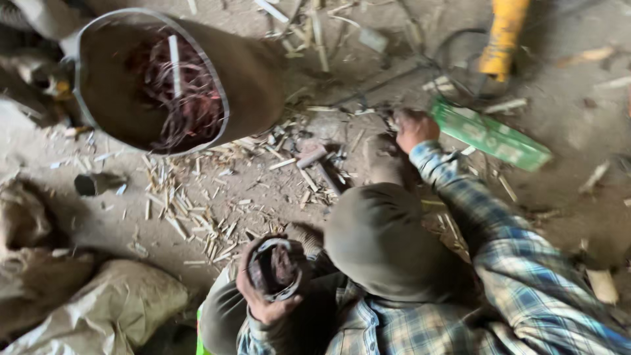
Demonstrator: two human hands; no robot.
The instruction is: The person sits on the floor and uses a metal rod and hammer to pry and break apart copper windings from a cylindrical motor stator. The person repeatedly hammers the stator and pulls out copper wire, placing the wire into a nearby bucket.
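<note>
My left hand [266,299] grips a round metal ring [276,268] with dark reddish wire wound inside it, held low by my lap. My right hand [414,128] reaches out in a plaid sleeve to the dirt floor, fingers curled downward among thin wires and scraps. Whatever lies under its fingers is hidden. Just right of that hand lies a flat green board [490,135]. A small hammer [315,159] rests on the floor left of it. My bent knee [381,240] in olive cloth sits between the two hands.
A brown sack [250,72] with a wire-rimmed mouth, holding tangled reddish wire, stands at upper left. A yellow tool [503,36] with a black cable lies at the top right. Pale slivers [197,210] litter the floor. Stuffed sacks [98,309] crowd the lower left.
</note>
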